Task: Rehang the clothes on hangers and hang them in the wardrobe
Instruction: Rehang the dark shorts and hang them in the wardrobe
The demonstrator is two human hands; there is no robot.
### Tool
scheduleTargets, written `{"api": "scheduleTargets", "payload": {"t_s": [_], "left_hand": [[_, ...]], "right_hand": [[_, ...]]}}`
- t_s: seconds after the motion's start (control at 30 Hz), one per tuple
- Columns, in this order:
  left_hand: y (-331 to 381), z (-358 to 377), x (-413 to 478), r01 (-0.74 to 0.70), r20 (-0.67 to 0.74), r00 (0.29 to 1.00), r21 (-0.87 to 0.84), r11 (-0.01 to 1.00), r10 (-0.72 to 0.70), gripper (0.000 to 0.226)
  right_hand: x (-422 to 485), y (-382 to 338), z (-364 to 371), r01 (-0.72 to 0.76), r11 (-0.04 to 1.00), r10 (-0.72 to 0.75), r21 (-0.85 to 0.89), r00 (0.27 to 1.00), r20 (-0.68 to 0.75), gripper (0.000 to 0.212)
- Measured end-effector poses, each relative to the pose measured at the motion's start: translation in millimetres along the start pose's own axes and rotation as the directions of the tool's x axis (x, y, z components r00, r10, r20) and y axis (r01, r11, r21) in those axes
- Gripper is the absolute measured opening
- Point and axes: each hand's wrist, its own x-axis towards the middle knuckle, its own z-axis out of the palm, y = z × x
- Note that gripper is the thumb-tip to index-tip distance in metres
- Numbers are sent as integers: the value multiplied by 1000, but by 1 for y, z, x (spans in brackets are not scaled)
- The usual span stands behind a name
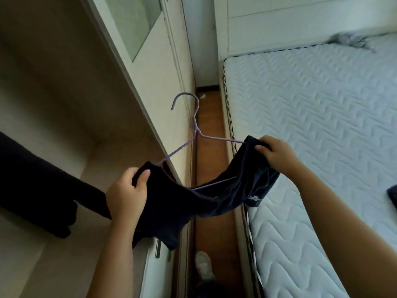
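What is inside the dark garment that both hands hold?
A purple hanger. Its hook, neck and part of its bottom bar show. Both ends are covered by the garment, where the left hand and right hand grip it.

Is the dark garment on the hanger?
On: both arms of the hanger run inside the dark garment; left hand and right hand grip its ends.
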Motion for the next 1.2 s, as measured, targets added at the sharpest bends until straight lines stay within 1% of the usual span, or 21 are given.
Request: {"api": "scheduleTargets", "payload": {"t_s": [0.13, 0.23, 0.37, 0.53, 0.6, 0.73, 0.83, 0.9, 0.97, 1.03, 1.13, 1.2], "left_hand": [[-6, 31, 46, -1, 103, 995, -70, 998, 8, 27], [-22, 42, 80, 11, 129, 992, -105, 994, 2, 24], [-45, 42, 112, 56, 142, 989, -155, 986, -33, 22], [-60, 36, 147, 71, 87, 995, -196, 978, -55, 20], [-63, 32, 161, 77, 69, 996, -215, 974, -63, 19], [-68, 17, 179, 69, -18, 997, -273, 960, -76, 18], [-71, 0, 189, 94, -130, 981, -335, 938, -145, 16], [-70, -15, 196, 89, -228, 958, -347, 934, -176, 16], [-64, -33, 200, 94, -301, 930, -361, 928, -211, 11], [-54, -52, 205, 70, -372, 904, -354, 933, -209, 7], [-40, -77, 220, 27, -497, 849, -299, 954, -180, 13], [-32, -95, 233, 21, -564, 807, -267, 963, -174, 15]], "right_hand": [[30, 2, 0, -78, 997, 78, -7, 996, -37, 16], [54, -9, 10, -82, 996, 81, -29, 996, -35, 17], [87, -33, 22, -54, 998, 55, -29, 998, 10, 16], [129, -60, 32, 9, 1000, -8, -18, 999, 36, 14], [143, -71, 35, 60, 998, -59, -7, 998, 35, 8], [175, -103, 30, 185, 982, -187, 40, 981, 55, 7], [207, -137, 23, 331, 942, -334, 60, 942, 41, 9], [225, -161, 19, 446, 894, -446, 55, 895, 4, 14], [237, -182, 14, 516, 854, -515, 65, 857, -35, 15], [248, -201, 8, 589, 804, -586, 79, 808, -59, 13], [266, -228, 0, 685, 727, -682, 48, 728, -68, 12], [275, -246, -7, 746, 665, -745, 33, 666, -47, 13]]}}
